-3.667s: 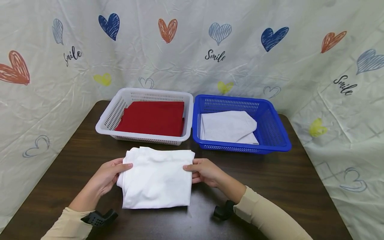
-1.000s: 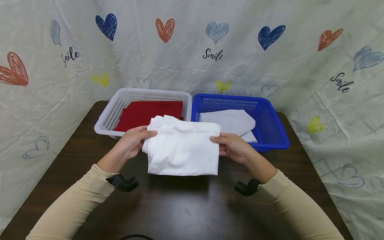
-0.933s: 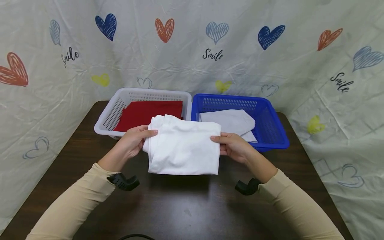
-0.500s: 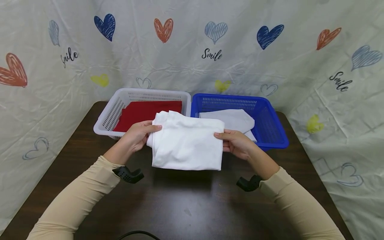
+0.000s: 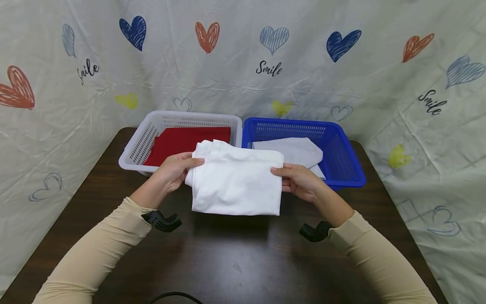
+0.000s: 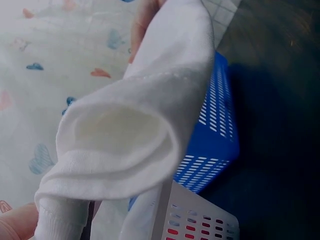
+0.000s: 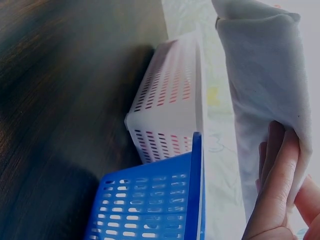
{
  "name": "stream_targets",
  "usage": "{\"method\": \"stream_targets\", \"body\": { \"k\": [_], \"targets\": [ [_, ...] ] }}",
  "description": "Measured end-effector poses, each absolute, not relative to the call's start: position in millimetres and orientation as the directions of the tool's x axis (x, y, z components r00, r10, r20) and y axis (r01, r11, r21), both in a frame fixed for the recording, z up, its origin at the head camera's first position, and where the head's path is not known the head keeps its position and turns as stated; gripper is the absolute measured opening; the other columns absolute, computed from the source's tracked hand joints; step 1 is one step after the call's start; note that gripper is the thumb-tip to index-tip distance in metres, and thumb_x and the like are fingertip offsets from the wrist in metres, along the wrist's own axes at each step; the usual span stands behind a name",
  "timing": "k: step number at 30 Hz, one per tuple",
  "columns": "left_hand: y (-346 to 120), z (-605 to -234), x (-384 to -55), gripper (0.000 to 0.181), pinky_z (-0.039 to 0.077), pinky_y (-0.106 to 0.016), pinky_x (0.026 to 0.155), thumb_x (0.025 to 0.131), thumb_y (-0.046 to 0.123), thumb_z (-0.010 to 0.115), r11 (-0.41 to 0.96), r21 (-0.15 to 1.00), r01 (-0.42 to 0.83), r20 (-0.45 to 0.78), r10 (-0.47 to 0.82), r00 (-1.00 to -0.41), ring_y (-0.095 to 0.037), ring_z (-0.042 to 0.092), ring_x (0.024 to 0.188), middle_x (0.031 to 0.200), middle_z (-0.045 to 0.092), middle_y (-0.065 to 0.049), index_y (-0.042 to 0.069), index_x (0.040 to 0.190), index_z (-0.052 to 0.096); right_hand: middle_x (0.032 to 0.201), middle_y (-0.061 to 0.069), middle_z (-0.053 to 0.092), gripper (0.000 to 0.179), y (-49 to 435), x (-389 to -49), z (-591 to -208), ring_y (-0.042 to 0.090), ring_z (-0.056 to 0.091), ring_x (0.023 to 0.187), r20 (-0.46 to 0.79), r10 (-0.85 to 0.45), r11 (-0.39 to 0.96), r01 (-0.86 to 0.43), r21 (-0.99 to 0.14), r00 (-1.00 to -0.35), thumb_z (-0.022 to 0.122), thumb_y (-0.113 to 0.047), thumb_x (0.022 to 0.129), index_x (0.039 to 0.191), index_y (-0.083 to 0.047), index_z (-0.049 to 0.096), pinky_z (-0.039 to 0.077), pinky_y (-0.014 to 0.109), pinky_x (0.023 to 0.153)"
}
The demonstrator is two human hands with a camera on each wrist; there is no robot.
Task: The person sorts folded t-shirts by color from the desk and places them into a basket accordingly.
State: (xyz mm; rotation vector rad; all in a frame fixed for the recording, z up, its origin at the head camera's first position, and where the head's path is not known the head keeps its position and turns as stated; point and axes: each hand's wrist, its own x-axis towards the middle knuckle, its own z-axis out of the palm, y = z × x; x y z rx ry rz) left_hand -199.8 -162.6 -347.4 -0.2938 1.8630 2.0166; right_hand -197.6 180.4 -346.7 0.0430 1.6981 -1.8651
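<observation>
A folded white cloth (image 5: 237, 181), probably a garment, hangs level above the table between both hands. My left hand (image 5: 172, 171) pinches its left edge, thumb on top and fingers underneath. On the opposite edge my right hand (image 5: 300, 181) has the same kind of grip. The left wrist view shows the layered, rounded folds of the white cloth (image 6: 120, 150) from the side. In the right wrist view, fingers (image 7: 277, 185) lie beneath the cloth. Its far edge overlaps the front parts of both baskets in the head view.
A white basket (image 5: 130, 158) with folded red cloth (image 5: 190, 141) stands back left. Beside it, a blue basket (image 5: 347, 169) holds folded white cloth (image 5: 294, 147). A black cable (image 5: 174, 293) lies at the table's (image 5: 235, 261) near edge. A heart-printed sheet (image 5: 243, 50) hangs behind.
Both hands have lifted the folded white cloth off the table and carried it forward and rightward toward the baskets. Over the last half second they have stayed almost still.
</observation>
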Motion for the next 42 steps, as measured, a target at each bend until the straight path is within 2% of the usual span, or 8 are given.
{"method": "stream_targets", "body": {
  "k": [18,42],
  "targets": [
    [-164.2,-348.9,-200.7,0.057,0.062,-0.032,0.078,0.095,0.019,0.067,-0.079,0.906,-0.416,-0.403,0.143,-0.904,-0.011,0.073,0.084,0.105,0.067,0.002,0.003,0.145,0.044,0.090,-0.005,0.076,0.015,179.5,-199.4,-349.7,0.009,0.074,0.082,-0.403,-0.419,0.005,0.442,-0.897,-0.814,0.051,-0.014,0.104,0.117,-0.010,0.057,0.062,0.025,0.075],
    [-162.1,-350.6,-201.7,0.057,0.061,-0.033,0.080,0.095,0.019,0.066,-0.077,0.905,-0.419,-0.406,0.144,-0.902,-0.011,0.073,0.085,0.107,0.066,0.001,0.004,0.146,0.044,0.091,-0.005,0.076,0.018,181.2,-199.3,-351.1,0.009,0.074,0.083,-0.413,-0.415,0.000,0.453,-0.891,-0.811,0.051,-0.015,0.104,0.121,-0.009,0.054,0.061,0.025,0.076]
  ]
}}
